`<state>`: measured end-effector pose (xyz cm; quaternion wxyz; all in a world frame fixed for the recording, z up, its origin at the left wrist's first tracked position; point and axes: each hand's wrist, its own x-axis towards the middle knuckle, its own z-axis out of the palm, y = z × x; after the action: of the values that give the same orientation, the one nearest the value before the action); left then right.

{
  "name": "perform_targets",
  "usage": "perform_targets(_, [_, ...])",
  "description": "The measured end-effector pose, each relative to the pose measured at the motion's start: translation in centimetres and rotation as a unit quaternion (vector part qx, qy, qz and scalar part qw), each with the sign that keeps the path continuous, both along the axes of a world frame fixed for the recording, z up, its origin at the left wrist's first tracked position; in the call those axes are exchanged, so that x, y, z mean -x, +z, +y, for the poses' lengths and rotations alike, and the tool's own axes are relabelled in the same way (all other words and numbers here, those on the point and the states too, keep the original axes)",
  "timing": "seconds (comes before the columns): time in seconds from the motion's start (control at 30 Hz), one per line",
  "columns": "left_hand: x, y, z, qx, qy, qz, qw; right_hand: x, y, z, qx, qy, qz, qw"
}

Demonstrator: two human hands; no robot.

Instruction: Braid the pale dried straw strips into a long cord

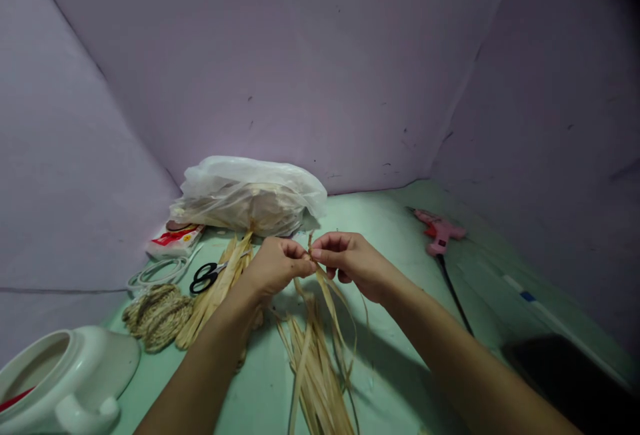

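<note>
Head view shows your two bare hands meeting over the green table (390,235). Your left hand (277,265) pinches the top of some thin straw strips (329,300) between thumb and finger. Your right hand (353,261) pinches them too, just beside the left one, with its other fingers curled in. The strips hang down near a bunch of straw (317,368), which is closer to you. To the left, black-handled scissors (212,275) lie on a second straw bunch (213,305). Far to the right lies a pink glue gun (441,231).
</note>
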<state>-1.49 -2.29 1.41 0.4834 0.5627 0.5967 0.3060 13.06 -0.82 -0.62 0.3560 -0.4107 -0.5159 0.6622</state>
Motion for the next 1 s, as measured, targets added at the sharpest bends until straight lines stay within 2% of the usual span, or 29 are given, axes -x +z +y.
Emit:
perform_targets(0.3, [0.5,-0.1,0.2,-0.037,0.007,0.102,0.994,-0.1,0.0,0.0,0.019,0.018,0.011,1.000])
perform_targets(0.6, [0.9,-0.1,0.2,-0.038,-0.023,0.106,0.993,0.3,-0.2,-0.1,0.017,0.017,0.011,1.000])
perform_targets(0.83, [0.3,-0.9,0.2,-0.130,0.039,0.194,0.972,0.5,-0.4,-0.1,0.001,-0.010,0.016,1.000])
perform_targets(1.0, [-0.1,-0.4,0.1,-0.145,-0.016,0.119,0.982,0.6,-0.4,0.0,0.006,-0.037,0.058,0.998])
